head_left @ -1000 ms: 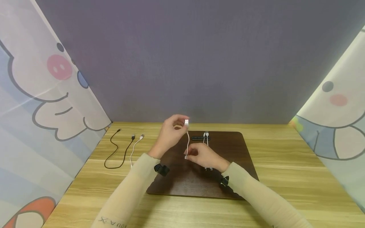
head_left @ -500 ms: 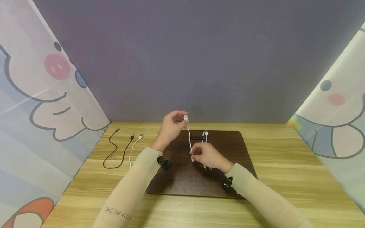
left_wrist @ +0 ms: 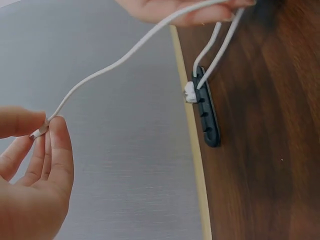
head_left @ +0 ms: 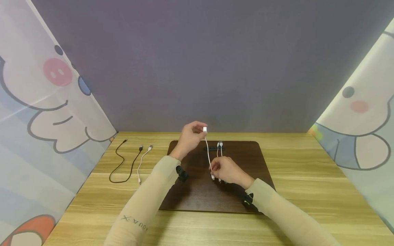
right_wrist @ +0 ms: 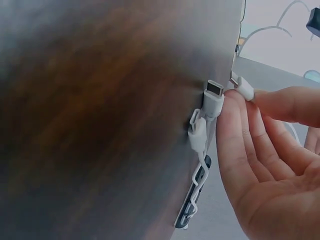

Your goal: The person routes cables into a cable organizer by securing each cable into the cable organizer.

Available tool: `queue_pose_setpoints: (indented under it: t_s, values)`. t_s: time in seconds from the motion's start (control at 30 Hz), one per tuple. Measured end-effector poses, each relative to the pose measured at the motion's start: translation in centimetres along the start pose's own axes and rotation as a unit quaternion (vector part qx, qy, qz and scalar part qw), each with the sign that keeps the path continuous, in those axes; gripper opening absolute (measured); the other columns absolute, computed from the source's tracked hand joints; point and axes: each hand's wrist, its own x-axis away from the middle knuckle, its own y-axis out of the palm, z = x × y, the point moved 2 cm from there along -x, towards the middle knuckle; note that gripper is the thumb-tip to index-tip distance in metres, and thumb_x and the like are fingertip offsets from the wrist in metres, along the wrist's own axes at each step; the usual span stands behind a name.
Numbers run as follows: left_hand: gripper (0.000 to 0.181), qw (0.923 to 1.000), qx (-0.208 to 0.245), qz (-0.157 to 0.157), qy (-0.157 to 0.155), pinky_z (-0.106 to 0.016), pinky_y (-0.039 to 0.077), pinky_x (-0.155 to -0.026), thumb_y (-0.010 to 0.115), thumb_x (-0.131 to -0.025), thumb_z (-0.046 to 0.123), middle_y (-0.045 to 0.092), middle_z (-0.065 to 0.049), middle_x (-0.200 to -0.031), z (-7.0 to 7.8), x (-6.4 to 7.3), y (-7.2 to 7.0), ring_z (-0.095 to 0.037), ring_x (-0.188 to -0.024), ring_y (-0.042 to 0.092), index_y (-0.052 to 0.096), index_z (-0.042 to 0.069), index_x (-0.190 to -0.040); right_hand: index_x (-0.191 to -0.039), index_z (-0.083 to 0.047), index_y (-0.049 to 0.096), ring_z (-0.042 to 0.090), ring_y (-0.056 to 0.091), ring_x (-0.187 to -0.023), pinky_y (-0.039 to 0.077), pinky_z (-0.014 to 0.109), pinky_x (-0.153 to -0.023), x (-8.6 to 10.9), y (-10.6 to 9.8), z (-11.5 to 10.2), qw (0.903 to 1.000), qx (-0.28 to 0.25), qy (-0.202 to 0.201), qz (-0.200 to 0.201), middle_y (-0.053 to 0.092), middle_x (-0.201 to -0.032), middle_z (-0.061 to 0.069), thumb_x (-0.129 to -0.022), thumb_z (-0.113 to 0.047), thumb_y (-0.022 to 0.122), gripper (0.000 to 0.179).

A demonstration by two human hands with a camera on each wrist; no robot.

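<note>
A short white USB cable is stretched upright between my hands. My left hand pinches its USB-A plug at the top, and my right hand pinches it near the small lower plug. Behind the right hand, a black cable clip lies on the dark brown board. Two more white cables sit in slots at one end of the clip, while its other slots show bare. Their small plugs point toward me beside the right fingers.
On the wooden table, left of the board, lie a black cable and another white cable. A grey panel rises behind the table. Printed cartoon sheets stand at both sides.
Both hands have shifted rightward with the white cable. Its lower end has come down and right, closer to the two cables in the clip. The head view has also shifted slightly.
</note>
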Motion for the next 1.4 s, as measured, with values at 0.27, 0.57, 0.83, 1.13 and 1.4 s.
queue_pose_setpoints:
  t_s: [0.27,0.57,0.83,1.13,1.4]
  values:
    - [0.024,0.9996,-0.020,-0.016,-0.007,-0.037,0.056,-0.079,0.068,-0.095,0.004,0.067,-0.010,-0.103,-0.7,-0.5,0.8,-0.024,-0.095,0.067,0.070,0.005,-0.119,-0.083,-0.007,0.067,0.007,0.056,-0.059,0.047,0.025,-0.053,0.3,0.0,0.3,0.9990,0.041,-0.001,0.015,0.065,-0.071,-0.006,-0.083,0.003,0.067,0.010]
    - [0.024,0.9984,-0.048,-0.027,-0.013,-0.038,0.055,-0.079,0.067,-0.098,0.008,0.065,-0.008,-0.106,-1.7,-1.4,1.6,-0.022,-0.097,0.065,0.069,0.008,-0.122,-0.080,-0.008,0.065,0.008,0.056,-0.055,0.046,0.025,-0.050,0.3,-0.1,0.3,0.9989,0.040,0.011,0.020,0.064,-0.069,-0.005,-0.082,0.006,0.065,0.014]
    - [0.022,0.9965,-0.066,-0.043,-0.030,-0.038,0.054,-0.081,0.068,-0.098,0.010,0.064,-0.006,-0.108,-3.2,-2.2,2.8,-0.022,-0.099,0.063,0.069,0.009,-0.121,-0.081,-0.002,0.066,0.011,0.057,-0.051,0.048,0.028,-0.046,0.3,-0.1,0.4,0.9983,0.010,0.056,0.015,0.063,-0.068,-0.001,-0.081,0.006,0.066,0.008]
    - [0.020,0.9955,-0.073,-0.041,-0.044,-0.041,0.053,-0.086,0.070,-0.096,0.007,0.065,-0.007,-0.106,-4.4,-2.8,3.6,-0.024,-0.100,0.063,0.070,0.007,-0.116,-0.080,-0.005,0.066,0.010,0.057,-0.049,0.048,0.027,-0.049,0.1,0.5,-0.1,0.9949,0.058,0.079,0.026,0.064,-0.064,-0.004,-0.081,0.004,0.069,0.009]
    - [0.018,0.9938,-0.081,-0.048,-0.058,-0.037,0.054,-0.080,0.071,-0.094,0.003,0.065,-0.008,-0.102,-5.0,-3.2,4.6,-0.025,-0.097,0.065,0.069,0.003,-0.112,-0.079,-0.004,0.068,0.010,0.059,-0.049,0.049,0.027,-0.050,0.4,0.7,-0.6,0.9913,0.088,0.095,0.027,0.063,-0.060,-0.005,-0.083,0.003,0.071,0.009]
